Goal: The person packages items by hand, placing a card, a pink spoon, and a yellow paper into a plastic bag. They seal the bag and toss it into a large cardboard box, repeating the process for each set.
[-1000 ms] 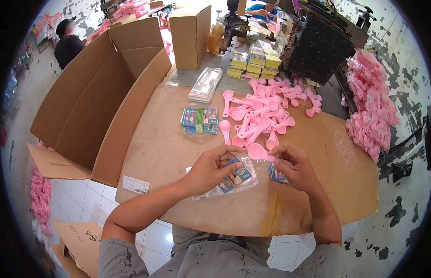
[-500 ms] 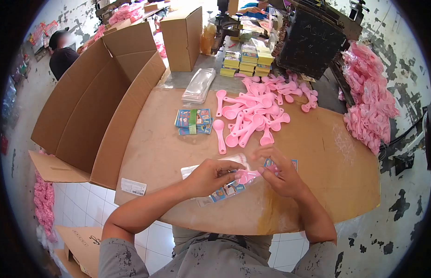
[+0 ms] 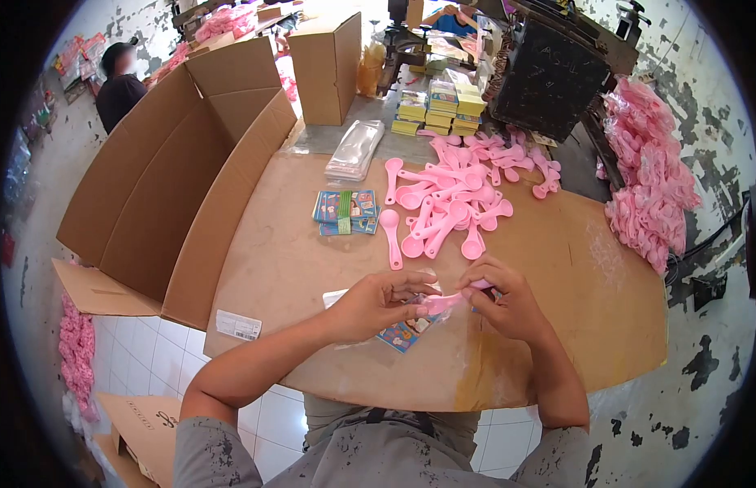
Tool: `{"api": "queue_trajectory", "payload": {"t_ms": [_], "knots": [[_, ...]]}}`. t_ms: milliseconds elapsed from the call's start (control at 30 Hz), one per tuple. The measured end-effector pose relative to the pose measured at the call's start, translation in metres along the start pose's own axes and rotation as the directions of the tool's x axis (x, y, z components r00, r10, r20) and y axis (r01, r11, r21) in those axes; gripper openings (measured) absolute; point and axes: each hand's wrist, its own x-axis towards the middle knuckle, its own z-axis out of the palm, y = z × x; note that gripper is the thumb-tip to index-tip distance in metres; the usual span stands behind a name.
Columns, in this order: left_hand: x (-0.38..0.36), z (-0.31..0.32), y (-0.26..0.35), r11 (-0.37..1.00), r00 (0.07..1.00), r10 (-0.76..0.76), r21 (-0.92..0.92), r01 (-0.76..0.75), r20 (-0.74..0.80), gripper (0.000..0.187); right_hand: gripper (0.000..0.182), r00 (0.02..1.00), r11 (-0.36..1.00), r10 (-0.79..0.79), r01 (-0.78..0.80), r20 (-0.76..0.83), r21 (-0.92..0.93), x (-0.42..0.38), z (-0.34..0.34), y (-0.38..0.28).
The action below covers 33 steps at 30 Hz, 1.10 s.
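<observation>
Near the table's front edge, my left hand (image 3: pixel 384 304) has its fingers closed on the left end of a pink spoon (image 3: pixel 445 303). My right hand (image 3: pixel 501 299) pinches the spoon's other end. Beneath the hands lie a blue printed card (image 3: pixel 404 335) and clear plastic, partly covered by my fingers. Beyond my hands is a pile of pink spoons (image 3: pixel 451 195), with a single spoon (image 3: pixel 390 238) at its left. A banded bundle of cards (image 3: pixel 344 213) lies left of that spoon, and clear bags (image 3: pixel 354 150) are stacked behind it.
A large open cardboard box (image 3: pixel 183 179) stands at the left, another box (image 3: pixel 325 69) behind. Card stacks (image 3: pixel 441 102) and a black machine (image 3: pixel 549 73) are at the back. Bagged pink items (image 3: pixel 650 179) hang at right. A person (image 3: pixel 119 88) is at far left, another at the back.
My right hand has closed on the pink spoon's end, and the spoon now stretches between both hands. The view has shifted slightly.
</observation>
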Motion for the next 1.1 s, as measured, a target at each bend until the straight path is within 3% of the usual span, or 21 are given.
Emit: {"api": "queue_trajectory", "payload": {"t_ms": [67,167,200,300,400,500,600,700,800,867,900,1000,1033,1067,1100], "knots": [[0.001,0.000,-0.001,1.000,1.000,0.009,-0.005,-0.009,0.014,0.036,0.015,1.000,1.000,0.001,-0.001,0.011,-0.024,0.000,-0.001,-0.001],[-0.003,0.000,0.016,0.933,0.966,-0.251,0.280,0.227,0.053,0.034,0.024,0.997,0.998,0.023,-0.019,0.071,-0.055,-0.003,0.002,-0.007],[-0.004,0.002,0.017,0.938,0.970,-0.239,0.271,0.218,0.047,0.032,0.028,0.995,0.998,0.033,-0.026,0.099,-0.064,-0.003,0.006,-0.009],[-0.006,0.007,0.013,0.965,0.985,-0.165,0.212,0.151,0.048,0.030,0.045,1.000,0.996,-0.016,0.015,0.016,0.086,-0.001,0.025,-0.017],[-0.004,0.006,0.003,0.996,0.995,-0.041,0.077,0.034,0.091,0.030,0.060,0.988,0.919,-0.059,-0.004,0.146,0.394,-0.002,0.033,-0.023],[-0.003,0.004,0.003,0.998,0.987,-0.044,-0.045,0.051,0.157,0.030,0.065,0.943,0.544,-0.004,-0.277,0.332,0.792,-0.004,0.042,-0.019],[-0.004,-0.003,0.012,0.982,0.960,-0.144,-0.082,0.168,0.240,0.033,0.057,0.970,0.520,-0.161,-0.071,0.180,0.851,0.008,0.016,-0.006],[-0.005,-0.004,0.019,0.970,0.935,-0.189,-0.094,0.226,0.299,0.035,0.044,0.970,0.906,-0.195,0.119,0.149,0.407,0.005,0.008,-0.018],[-0.007,-0.009,0.015,0.956,0.904,-0.225,-0.099,0.277,0.363,0.040,0.029,0.924,0.907,-0.318,0.232,0.212,0.351,0.004,0.014,-0.021],[-0.006,-0.006,0.011,0.955,0.898,-0.196,-0.132,0.266,0.394,0.042,0.022,0.952,0.933,-0.249,0.188,0.175,0.308,0.000,0.014,-0.034],[-0.007,-0.002,0.005,0.973,0.934,-0.111,-0.154,0.172,0.340,0.042,0.019,0.964,0.944,-0.216,0.165,0.156,0.287,0.000,0.012,-0.043],[-0.011,0.004,0.025,0.935,0.979,0.019,0.344,-0.090,0.203,0.043,0.018,0.930,0.877,-0.364,0.321,0.057,0.356,0.008,-0.013,-0.078],[-0.010,0.002,0.028,0.926,0.968,0.086,0.341,-0.166,0.237,0.050,0.018,0.922,0.932,-0.361,0.353,0.137,0.077,0.009,-0.022,-0.092],[-0.012,0.004,0.028,0.928,0.960,0.121,0.314,-0.200,0.254,0.051,0.018,0.918,0.903,-0.335,0.377,0.211,-0.208,0.010,-0.031,-0.107],[-0.014,0.005,0.029,0.927,0.949,0.156,0.290,-0.236,0.275,0.053,0.017,0.918,0.789,-0.293,0.390,0.268,-0.474,0.011,-0.034,-0.114]]}}
